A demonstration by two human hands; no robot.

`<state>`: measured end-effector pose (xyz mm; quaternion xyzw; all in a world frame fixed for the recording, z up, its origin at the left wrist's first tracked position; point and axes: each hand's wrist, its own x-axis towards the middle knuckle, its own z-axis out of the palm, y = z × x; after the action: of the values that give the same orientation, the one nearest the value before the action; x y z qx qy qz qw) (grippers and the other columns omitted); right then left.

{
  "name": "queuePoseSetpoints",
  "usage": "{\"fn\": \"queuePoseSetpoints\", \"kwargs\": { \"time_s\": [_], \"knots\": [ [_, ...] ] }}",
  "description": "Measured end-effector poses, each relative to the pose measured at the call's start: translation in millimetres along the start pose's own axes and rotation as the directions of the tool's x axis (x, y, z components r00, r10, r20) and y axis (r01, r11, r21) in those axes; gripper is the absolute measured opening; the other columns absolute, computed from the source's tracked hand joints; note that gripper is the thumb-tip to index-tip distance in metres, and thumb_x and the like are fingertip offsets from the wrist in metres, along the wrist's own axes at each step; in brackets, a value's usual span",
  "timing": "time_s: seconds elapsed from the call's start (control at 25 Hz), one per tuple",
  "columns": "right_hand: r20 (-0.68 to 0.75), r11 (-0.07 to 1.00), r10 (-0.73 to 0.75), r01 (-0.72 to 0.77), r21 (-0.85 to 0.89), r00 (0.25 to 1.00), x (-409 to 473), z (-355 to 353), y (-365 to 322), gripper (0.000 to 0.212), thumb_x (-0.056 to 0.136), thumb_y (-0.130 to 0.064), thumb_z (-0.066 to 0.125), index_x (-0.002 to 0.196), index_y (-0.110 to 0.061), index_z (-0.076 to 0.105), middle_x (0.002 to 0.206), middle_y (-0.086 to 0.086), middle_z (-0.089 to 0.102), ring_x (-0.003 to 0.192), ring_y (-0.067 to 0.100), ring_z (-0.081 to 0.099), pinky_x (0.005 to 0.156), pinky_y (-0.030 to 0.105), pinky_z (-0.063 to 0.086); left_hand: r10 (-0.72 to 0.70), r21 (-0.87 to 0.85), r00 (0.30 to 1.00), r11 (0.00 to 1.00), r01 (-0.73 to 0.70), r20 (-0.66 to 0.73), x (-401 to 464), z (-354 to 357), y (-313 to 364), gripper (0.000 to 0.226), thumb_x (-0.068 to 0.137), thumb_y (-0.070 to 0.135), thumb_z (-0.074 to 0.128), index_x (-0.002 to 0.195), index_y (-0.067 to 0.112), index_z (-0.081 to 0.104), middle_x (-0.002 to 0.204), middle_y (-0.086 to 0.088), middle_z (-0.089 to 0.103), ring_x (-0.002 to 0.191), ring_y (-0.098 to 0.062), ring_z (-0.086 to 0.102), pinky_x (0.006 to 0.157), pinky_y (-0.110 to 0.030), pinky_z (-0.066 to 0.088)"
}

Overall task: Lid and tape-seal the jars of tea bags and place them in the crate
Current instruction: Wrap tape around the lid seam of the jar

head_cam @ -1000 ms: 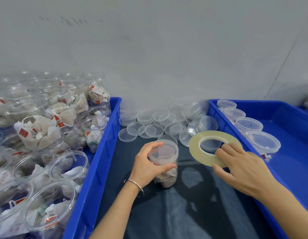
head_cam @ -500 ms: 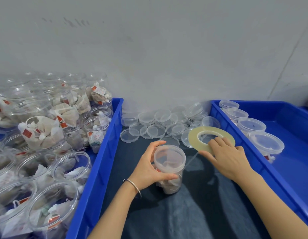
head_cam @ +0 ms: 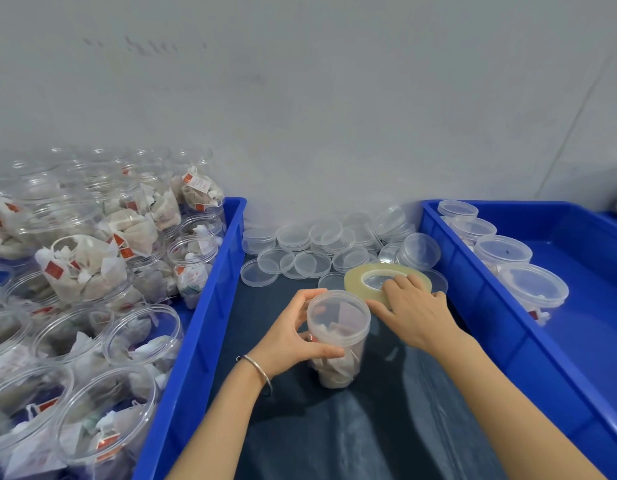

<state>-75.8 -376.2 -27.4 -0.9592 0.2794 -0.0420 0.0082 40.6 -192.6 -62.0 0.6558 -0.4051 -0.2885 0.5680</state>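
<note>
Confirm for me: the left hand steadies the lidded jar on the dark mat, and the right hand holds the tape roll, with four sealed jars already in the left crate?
Not quite. The head view shows the four lidded jars in the right crate, not the left; whether they are taped is unclear. The left hand does steady the jar, and the right hand holds the tape roll.

Right hand (head_cam: pixel 416 315) has carried the tape roll (head_cam: pixel 386 280) from 3 o'clock up against the lidded jar (head_cam: pixel 338 336).
</note>
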Motion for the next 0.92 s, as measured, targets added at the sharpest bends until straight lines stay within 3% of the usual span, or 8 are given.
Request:
{"fn": "queuePoseSetpoints", "kwargs": {
  "time_s": [0.08,0.16,0.32,0.44,0.56,0.68,0.84,0.92],
  "knots": [
    [0.015,0.999,0.005,-0.005,0.053,1.0,-1,-1,-3,0.05,0.094,-0.06,0.027,0.106,-0.018,0.05,0.123,-0.004,0.048,0.117,0.016,0.037,0.089,0.048,0.042,-0.001,0.051,1.0,0.999,0.003,-0.027,-1,-1,1,0.086,0.068,0.004,0.083,0.134,0.036,0.038,0.131,0.0,0.038,0.123,-0.004,0.047,0.097,-0.027,0.049],
    [0.019,0.996,0.016,-0.017,0.087,1.0,-4,-2,-4,0.043,0.096,-0.056,0.029,0.1,-0.018,0.048,0.118,-0.003,0.048,0.115,0.017,0.037,0.09,0.049,0.043,0.009,0.016,0.999,1.0,-0.009,-0.038,-3,-3,-1,0.091,0.073,0.003,0.078,0.138,0.042,0.028,0.127,0.001,0.043,0.122,-0.005,0.05,0.097,-0.024,0.047],
    [0.014,0.994,0.006,-0.007,0.11,1.0,-10,-4,-6,0.027,0.096,-0.041,0.031,0.087,-0.017,0.038,0.103,-0.002,0.04,0.097,0.015,0.031,0.083,0.041,0.04,0.062,0.04,0.996,0.997,-0.059,-0.066,-10,8,-3,0.071,0.081,0.006,0.072,0.134,0.035,0.035,0.136,0.018,0.045,0.126,0.003,0.044,0.103,-0.02,0.041],
    [0.038,0.997,-0.042,0.039,0.066,0.998,-13,-6,-8,0.019,0.096,-0.035,0.03,0.087,-0.018,0.035,0.099,-0.001,0.036,0.096,0.016,0.03,0.081,0.041,0.039,0.124,0.101,0.949,0.99,-0.099,-0.291,-6,45,-1,0.088,0.059,0.021,0.09,0.13,0.026,0.038,0.13,0.016,0.035,0.113,0.017,0.04,0.092,-0.003,0.036],
    [0.055,0.996,-0.089,0.09,-0.025,0.995,-16,-12,1,0.022,0.097,-0.038,0.027,0.089,-0.019,0.034,0.102,-0.002,0.035,0.1,0.016,0.032,0.084,0.043,0.039,0.164,0.11,0.839,0.986,-0.125,-0.519,2,62,-1,0.08,0.051,0.018,0.093,0.12,0.021,0.051,0.12,0.009,0.049,0.105,0.009,0.05,0.089,-0.011,0.043],
    [0.022,0.977,-0.144,0.146,-0.153,0.989,-19,-19,23,0.034,0.095,-0.053,0.024,0.095,-0.022,0.038,0.111,-0.006,0.039,0.108,0.014,0.036,0.088,0.04,0.035,0.157,0.075,0.879,0.988,-0.138,-0.451,2,44,-5,0.073,0.053,0.015,0.093,0.115,0.024,0.054,0.116,0.009,0.059,0.108,-0.008,0.059,0.09,-0.021,0.049],
    [-0.06,0.958,-0.179,0.16,-0.24,0.982,-22,-22,35,0.07,0.078,-0.073,-0.001,0.099,-0.027,0.046,0.105,-0.017,0.043,0.101,0.005,0.039,0.075,0.028,0.032,0.104,0.058,0.949,0.994,-0.091,-0.298,0,22,-7,0.087,0.051,0.014,0.094,0.122,0.028,0.046,0.118,0.012,0.06,0.106,-0.001,0.061,0.088,-0.018,0.049],
    [-0.079,0.968,-0.154,0.134,-0.214,0.985,-22,-17,33,0.07,0.076,-0.076,0.0,0.097,-0.027,0.045,0.101,-0.018,0.041,0.098,0.005,0.038,0.071,0.027,0.03,0.09,0.063,0.958,0.995,-0.076,-0.271,1,18,-7,0.084,0.051,0.012,0.094,0.12,0.027,0.048,0.117,0.012,0.061,0.106,0.0,0.061,0.087,-0.019,0.05]
  ]
}}
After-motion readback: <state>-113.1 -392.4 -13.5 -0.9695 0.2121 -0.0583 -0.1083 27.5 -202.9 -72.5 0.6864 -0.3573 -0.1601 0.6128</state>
